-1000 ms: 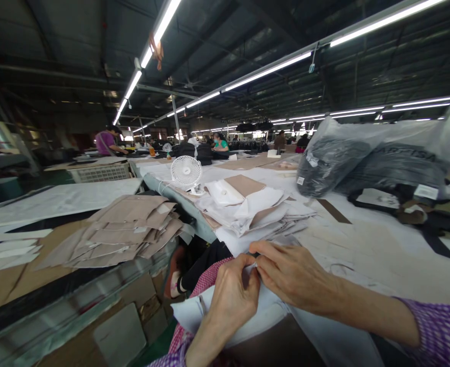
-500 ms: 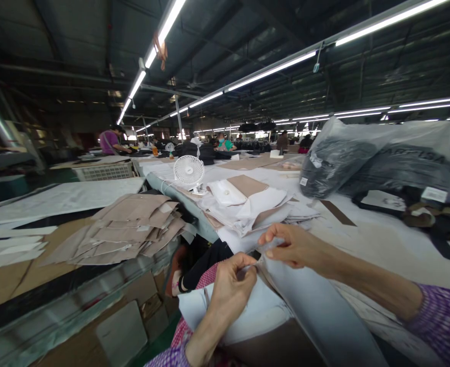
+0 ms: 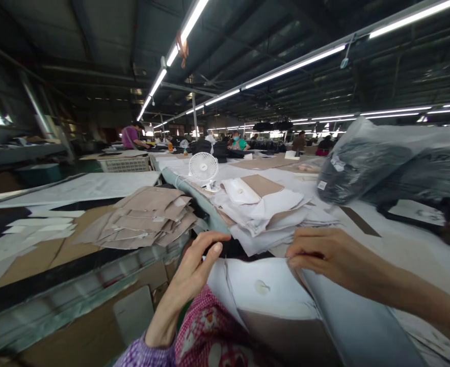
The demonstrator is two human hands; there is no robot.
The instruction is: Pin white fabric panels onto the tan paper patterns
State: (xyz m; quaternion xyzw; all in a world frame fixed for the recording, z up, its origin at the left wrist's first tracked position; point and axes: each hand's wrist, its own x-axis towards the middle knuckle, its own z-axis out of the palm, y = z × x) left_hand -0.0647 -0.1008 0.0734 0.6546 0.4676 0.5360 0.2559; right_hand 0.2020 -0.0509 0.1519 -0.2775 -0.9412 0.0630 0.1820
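A white fabric piece (image 3: 270, 290) with a small round mark lies over my lap at the table's near edge. My right hand (image 3: 324, 255) pinches the top edge of this piece, fingers closed on it. My left hand (image 3: 196, 270) hovers at the piece's left corner with fingers stretched out, the thumb near the fabric, holding nothing. A grey-white sheet (image 3: 358, 331) hangs down to the right under my right forearm. A stack of white and tan cut pieces (image 3: 266, 214) lies just beyond my hands.
A pile of tan cut pieces (image 3: 148, 221) sits on the left table. A small white fan (image 3: 204, 168) stands behind the stacks. Plastic-wrapped dark bundles (image 3: 385, 163) lie at the right. Other people work at far tables.
My hands have parted: the left let go of the fabric edge and opened, the right drew the edge rightward. The white piece now lies spread flat. The view shifted right.
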